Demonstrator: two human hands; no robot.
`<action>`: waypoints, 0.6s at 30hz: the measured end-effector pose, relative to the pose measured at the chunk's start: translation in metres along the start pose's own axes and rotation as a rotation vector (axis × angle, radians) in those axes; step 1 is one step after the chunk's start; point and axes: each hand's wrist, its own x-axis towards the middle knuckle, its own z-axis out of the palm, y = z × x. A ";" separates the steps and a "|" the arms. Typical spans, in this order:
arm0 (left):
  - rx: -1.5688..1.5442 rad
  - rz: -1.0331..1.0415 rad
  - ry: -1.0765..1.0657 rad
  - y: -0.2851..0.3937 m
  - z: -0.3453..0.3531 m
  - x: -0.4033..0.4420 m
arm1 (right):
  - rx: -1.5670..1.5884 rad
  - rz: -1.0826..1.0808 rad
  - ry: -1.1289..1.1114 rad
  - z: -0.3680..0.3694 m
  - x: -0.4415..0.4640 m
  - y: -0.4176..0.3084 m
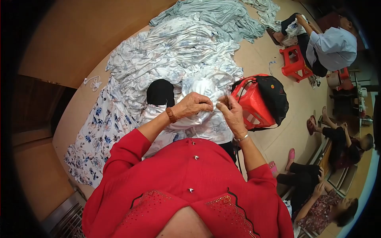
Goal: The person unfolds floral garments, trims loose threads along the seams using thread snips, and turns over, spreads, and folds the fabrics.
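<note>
White floral fabric [214, 125] lies bunched across my lap. My left hand [193, 104], with a brown strap at the wrist, is closed in a pinch over it, fingertips on the cloth. Just to its right, my right hand [233, 115] grips small metal thread snips [226, 96], their thin points sticking up past the fingers. The two hands are close but apart. Any thread between the fingertips is too small to make out. A black-covered knee [160, 92] shows left of the fabric.
Heaped floral cloth [174, 43] and grey-green cloth [214, 16] cover the floor ahead. A red stool [254, 104] with a black bag [274, 99] stands at my right. Another person [333, 45] sits handling cloth beside a red stool [295, 63]; two seated people are at lower right.
</note>
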 end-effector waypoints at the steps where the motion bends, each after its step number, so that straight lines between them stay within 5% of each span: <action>1: -0.001 0.000 0.003 -0.003 -0.001 0.001 | -0.101 0.029 0.048 -0.004 -0.003 -0.007; 7: -0.164 0.062 -0.039 -0.017 -0.008 0.005 | -0.278 0.261 -0.060 -0.020 -0.020 -0.009; 18: -0.057 0.054 -0.042 -0.015 -0.011 0.008 | -0.129 0.291 -0.209 -0.004 -0.004 -0.004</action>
